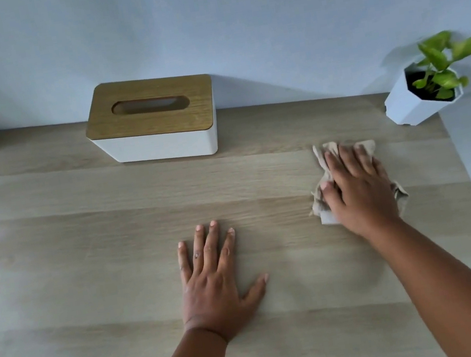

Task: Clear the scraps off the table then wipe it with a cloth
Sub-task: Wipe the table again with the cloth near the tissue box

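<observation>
Table (117,258): no scraps visible; wiping under way, most left. Cloth (321,152): at two o'clock, pressed flat under your right hand (356,190). Left hand (213,280): spread, holding nothing.

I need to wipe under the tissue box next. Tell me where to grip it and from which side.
Grip the tissue box across its short ends, on the white walls just under the wooden lid, coming from above and in front. The wall stands close behind it, so the back is hard to reach. Its flat, slightly tapered sides suit a two-handed hold; the left hand is free, while the right hand presses the cloth.
</observation>
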`<state>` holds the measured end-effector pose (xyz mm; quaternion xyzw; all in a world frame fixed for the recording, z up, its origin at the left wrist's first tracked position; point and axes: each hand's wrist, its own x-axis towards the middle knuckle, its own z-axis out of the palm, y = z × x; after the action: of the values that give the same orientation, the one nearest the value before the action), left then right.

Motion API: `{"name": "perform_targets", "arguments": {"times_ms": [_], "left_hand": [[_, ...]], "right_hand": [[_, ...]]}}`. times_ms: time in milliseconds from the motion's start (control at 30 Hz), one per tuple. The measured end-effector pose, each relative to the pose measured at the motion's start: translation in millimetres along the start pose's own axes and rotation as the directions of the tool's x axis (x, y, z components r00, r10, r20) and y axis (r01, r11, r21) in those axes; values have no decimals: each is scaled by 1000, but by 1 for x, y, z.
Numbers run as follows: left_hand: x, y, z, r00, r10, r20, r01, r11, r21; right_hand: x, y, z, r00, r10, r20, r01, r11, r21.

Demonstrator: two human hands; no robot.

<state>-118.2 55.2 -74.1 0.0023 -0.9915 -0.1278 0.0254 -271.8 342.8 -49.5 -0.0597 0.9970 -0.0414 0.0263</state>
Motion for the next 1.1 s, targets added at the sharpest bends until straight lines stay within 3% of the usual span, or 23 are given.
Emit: {"name": "perform_targets", "arguments": {"times_ms": [100, 167, 333, 467, 700, 800, 933, 1100], "left_hand": [[0, 0, 0, 1000, 0, 3, 0, 1000, 3], [0, 1, -1, 1000, -7, 8, 7, 1000, 1], [1, 2, -4, 1000, -12, 22, 11, 1000, 4], [1, 2, -4, 1000, -9, 18, 9, 1000, 0], [0, 2, -3, 1000, -10, 22, 10, 1000, 1], [0, 3, -3, 1000, -11, 25, 11, 1000, -3], [1, 3, -4, 999, -14, 34, 14, 1000, -2], [1, 2, -3, 1000, -7, 24, 7, 1000, -6]], "right_hand": [[42, -24, -2, 993, 114, 0, -114, 993, 17], [60, -43, -2, 994, 106, 6, -106, 993, 44], [38, -77, 5, 993, -119, 25, 118, 992, 49], [-13, -52, 14, 964, -265, -20, 266, 964, 26], [28, -52, 7, 999, 31, -37, -30, 999, 26], [71, -74, 2, 999, 48, -16, -47, 997, 54], [84, -117, 4, 995, -99, 24, 98, 994, 55], [-1, -107, 19, 944, -330, 6, 329, 944, 7]]}}
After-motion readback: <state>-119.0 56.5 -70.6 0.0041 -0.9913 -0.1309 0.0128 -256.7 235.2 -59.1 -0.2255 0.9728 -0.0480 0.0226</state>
